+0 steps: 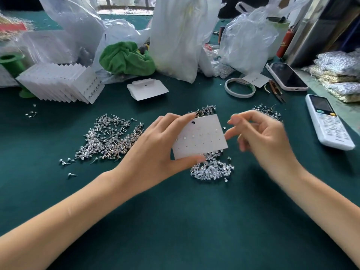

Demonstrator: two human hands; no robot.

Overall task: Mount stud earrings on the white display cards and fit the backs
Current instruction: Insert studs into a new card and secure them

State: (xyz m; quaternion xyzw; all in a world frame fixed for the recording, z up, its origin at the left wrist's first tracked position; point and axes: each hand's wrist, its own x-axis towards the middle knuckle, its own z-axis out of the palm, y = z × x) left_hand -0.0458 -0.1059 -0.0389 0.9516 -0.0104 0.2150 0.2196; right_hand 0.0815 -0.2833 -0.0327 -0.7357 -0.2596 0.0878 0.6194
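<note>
the white display card (202,139) is held above the middle of the green tabletop (175,221), tilted so its long axis runs from lower left to upper right, its hang hole at the upper left corner near the index fingertip. it is flat, stiff and matte, punched with rows of small holes; a few clear studs sit in the upper rows, though how many is hard to tell.

the left hand (155,145) grips the card by its left edge, index finger along the top corner and thumb pressed at the lower edge. the right hand (261,137) hovers just beside the card's right edge, blurred, its fingers loosely curled and thumb and index finger apart; whether it pinches anything i cannot tell.

a loose heap of stud earrings (109,137) with thin metal posts and clear heads lies to the left of the card. a pile of small clear plastic backs (212,169) lies just under and below the card. a darker pile of studs (267,112) sits behind the right hand.

farther back, a fanned stack of white cards (62,82) lies at the left, with a crumpled green cloth (126,57), clear plastic bags (181,36), a roll of tape (240,88), a phone (286,76) and a white remote control (329,121).
</note>
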